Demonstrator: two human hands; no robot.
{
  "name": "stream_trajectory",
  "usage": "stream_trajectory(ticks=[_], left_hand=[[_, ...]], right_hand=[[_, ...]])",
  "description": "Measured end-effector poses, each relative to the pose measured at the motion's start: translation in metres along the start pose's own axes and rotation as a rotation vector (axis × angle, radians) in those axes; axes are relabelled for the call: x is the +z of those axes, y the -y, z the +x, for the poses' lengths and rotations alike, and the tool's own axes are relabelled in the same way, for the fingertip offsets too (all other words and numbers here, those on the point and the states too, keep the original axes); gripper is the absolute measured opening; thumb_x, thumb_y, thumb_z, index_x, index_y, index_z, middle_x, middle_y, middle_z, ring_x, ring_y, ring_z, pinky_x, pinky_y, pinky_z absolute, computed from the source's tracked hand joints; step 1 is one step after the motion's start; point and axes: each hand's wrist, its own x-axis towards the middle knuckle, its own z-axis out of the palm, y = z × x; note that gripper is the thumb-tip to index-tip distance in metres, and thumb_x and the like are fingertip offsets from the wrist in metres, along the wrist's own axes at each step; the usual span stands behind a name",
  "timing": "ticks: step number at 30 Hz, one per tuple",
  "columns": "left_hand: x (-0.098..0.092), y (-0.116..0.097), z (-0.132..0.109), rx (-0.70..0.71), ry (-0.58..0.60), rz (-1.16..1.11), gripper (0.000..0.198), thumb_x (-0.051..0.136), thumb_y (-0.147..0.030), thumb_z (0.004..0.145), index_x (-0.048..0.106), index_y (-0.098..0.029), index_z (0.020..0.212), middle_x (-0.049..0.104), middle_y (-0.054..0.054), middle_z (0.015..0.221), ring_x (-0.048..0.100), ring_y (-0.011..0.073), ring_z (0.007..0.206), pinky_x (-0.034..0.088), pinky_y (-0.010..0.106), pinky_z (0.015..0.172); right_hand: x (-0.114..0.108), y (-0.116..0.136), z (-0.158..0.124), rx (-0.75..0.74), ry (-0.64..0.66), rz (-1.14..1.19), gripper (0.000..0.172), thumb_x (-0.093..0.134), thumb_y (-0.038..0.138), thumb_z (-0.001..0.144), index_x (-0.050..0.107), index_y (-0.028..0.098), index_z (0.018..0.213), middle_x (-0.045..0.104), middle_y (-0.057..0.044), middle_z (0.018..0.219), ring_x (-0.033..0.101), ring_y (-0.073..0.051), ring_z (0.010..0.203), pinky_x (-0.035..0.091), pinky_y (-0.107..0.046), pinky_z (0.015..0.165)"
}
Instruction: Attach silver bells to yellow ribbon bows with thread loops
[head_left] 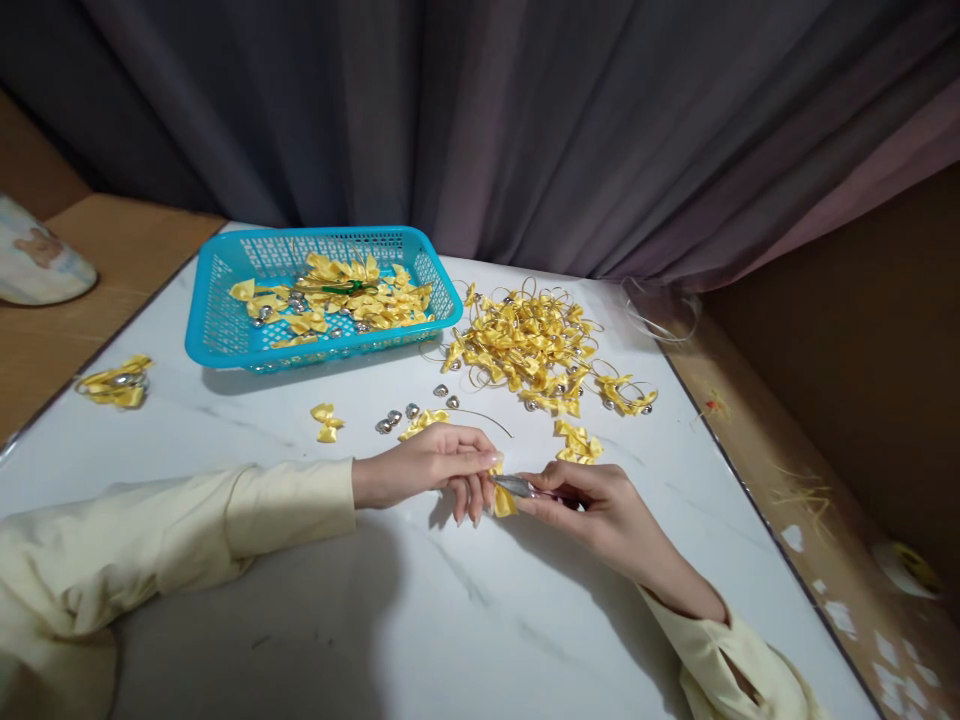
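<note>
Pale sleeves (292,510) nearest; I see the left hand (442,462) pinching a yellow bow (505,504), the right hand (600,505) gripping a metal tool (513,486) against it; looped bows (529,340) beyond look done; loose silver hearts (394,417) remain.

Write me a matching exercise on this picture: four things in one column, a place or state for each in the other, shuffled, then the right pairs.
1. Left hand
2. Right hand
3. Blue basket
4. Big yellow pile

A. Gripping a metal-tipped tool
B. Heaped on the white table
C. Pinching a yellow bow
D. Has bows lying inside it

Pairs: 1-C, 2-A, 3-D, 4-B
</note>
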Motion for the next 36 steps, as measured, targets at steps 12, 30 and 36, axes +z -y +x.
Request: stream_trajectory(ticks=[12, 30, 36], left_hand=[[-0.001, 0.001, 0.000, 0.014, 0.018, -0.015, 0.022, 0.057, -0.032, 0.086, 0.052, -0.012, 0.079, 0.067, 0.005, 0.065, 0.061, 0.0097, 0.048, 0.047, 0.018, 0.043], [0.000, 0.001, 0.000, 0.009, 0.020, -0.015, 0.023, 0.058, -0.034, 0.085, 0.052, -0.012, 0.079, 0.067, 0.005, 0.066, 0.062, 0.0103, 0.049, 0.048, 0.018, 0.043], [-0.001, 0.002, 0.000, 0.016, 0.029, -0.018, 0.025, 0.059, -0.035, 0.085, 0.052, -0.012, 0.079, 0.067, 0.005, 0.066, 0.061, 0.0101, 0.048, 0.048, 0.019, 0.043]], right_hand=[[-0.011, -0.004, -0.001, 0.179, -0.039, 0.161, 0.032, 0.069, 0.044, 0.070, 0.058, 0.015, 0.063, 0.051, 0.000, 0.055, 0.037, -0.008, 0.049, 0.031, -0.021, 0.044], [-0.004, -0.002, 0.002, 0.204, 0.074, 0.232, 0.035, 0.067, 0.045, 0.071, 0.054, 0.014, 0.062, 0.039, 0.004, 0.054, 0.028, -0.007, 0.050, 0.023, -0.022, 0.044], [-0.005, -0.001, 0.001, 0.206, 0.083, 0.220, 0.038, 0.067, 0.048, 0.070, 0.054, 0.013, 0.061, 0.039, 0.004, 0.053, 0.029, -0.007, 0.050, 0.024, -0.022, 0.044]])
